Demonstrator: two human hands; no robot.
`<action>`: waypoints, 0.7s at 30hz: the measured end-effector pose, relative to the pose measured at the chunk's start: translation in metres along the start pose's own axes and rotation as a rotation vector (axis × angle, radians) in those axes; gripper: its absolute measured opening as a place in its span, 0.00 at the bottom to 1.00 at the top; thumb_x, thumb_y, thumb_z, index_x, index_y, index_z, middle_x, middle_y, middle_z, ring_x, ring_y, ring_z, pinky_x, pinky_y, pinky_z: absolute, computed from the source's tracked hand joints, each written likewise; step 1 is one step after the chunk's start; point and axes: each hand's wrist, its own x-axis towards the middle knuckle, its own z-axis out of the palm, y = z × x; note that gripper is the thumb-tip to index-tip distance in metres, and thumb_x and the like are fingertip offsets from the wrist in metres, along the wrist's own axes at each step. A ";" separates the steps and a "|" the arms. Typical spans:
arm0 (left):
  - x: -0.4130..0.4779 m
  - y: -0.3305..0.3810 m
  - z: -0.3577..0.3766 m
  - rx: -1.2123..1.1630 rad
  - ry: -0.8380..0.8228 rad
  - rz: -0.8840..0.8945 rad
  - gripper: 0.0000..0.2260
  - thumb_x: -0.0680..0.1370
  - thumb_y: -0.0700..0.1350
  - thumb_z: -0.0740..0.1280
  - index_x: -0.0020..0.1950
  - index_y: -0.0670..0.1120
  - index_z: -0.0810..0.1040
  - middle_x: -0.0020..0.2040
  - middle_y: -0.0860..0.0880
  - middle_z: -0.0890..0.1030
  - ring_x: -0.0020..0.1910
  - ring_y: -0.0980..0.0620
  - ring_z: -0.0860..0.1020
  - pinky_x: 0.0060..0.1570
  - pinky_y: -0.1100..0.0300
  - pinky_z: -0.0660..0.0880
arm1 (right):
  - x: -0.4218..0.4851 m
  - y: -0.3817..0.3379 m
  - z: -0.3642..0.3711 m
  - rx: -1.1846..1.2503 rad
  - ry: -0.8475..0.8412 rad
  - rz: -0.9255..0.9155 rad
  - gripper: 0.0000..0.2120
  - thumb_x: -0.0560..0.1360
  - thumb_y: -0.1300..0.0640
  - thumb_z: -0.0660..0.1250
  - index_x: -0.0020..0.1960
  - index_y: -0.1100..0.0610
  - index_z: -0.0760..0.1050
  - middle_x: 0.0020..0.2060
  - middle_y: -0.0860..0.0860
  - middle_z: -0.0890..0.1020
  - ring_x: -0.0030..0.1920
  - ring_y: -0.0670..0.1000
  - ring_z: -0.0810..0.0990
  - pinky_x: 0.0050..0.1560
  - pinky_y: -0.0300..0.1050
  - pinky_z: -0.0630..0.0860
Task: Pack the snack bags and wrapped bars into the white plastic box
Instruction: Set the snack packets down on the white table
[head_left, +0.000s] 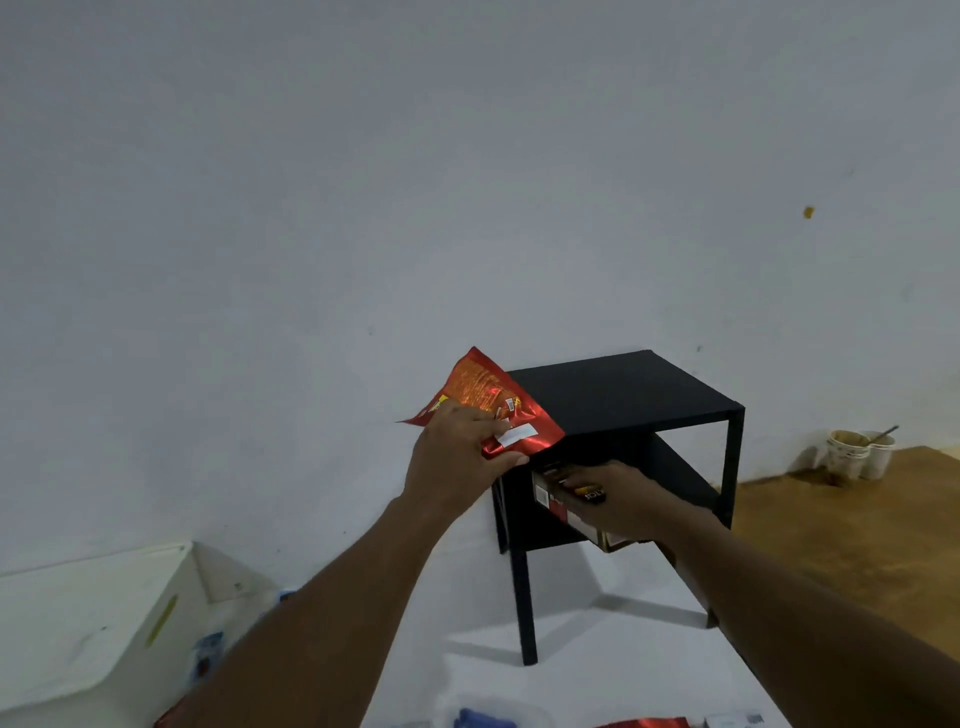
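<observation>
My left hand (457, 462) grips a red foil snack bag (483, 397) and holds it up in front of the black side table (623, 395). Fingers of my right hand (623, 499) curl round several dark wrapped bars (566, 506) at the open shelf of that table. The white plastic box (98, 618) stands at the lower left with its near wall toward me; a blue snack pack (208, 654) shows just right of it, and I cannot tell whether it lies in the box. More packets, blue (483, 719) and red (644, 723), lie along the bottom edge.
The black side table stands on a white sheet (597, 649) against a pale wall. Bare brown floor (857, 545) lies to the right, with two stained cups (857, 452) near the wall.
</observation>
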 end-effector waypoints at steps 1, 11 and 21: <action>-0.011 -0.008 -0.019 0.011 0.018 0.002 0.24 0.69 0.61 0.74 0.59 0.49 0.84 0.56 0.51 0.85 0.57 0.51 0.79 0.57 0.55 0.75 | -0.004 -0.018 0.000 -0.021 -0.001 -0.006 0.15 0.76 0.42 0.64 0.61 0.41 0.76 0.55 0.46 0.82 0.51 0.50 0.82 0.48 0.44 0.82; -0.220 -0.145 -0.243 0.085 0.151 -0.333 0.21 0.64 0.58 0.79 0.52 0.50 0.86 0.48 0.52 0.86 0.49 0.54 0.76 0.47 0.61 0.71 | -0.056 -0.285 0.065 -0.226 -0.132 -0.168 0.15 0.77 0.47 0.62 0.59 0.51 0.79 0.56 0.47 0.78 0.57 0.53 0.76 0.58 0.44 0.72; -0.563 -0.252 -0.387 0.039 0.214 -1.140 0.18 0.63 0.58 0.80 0.47 0.51 0.87 0.37 0.56 0.81 0.32 0.63 0.75 0.30 0.73 0.67 | -0.136 -0.606 0.350 0.032 -0.545 -0.581 0.21 0.73 0.35 0.64 0.58 0.46 0.79 0.49 0.48 0.77 0.52 0.51 0.76 0.49 0.44 0.68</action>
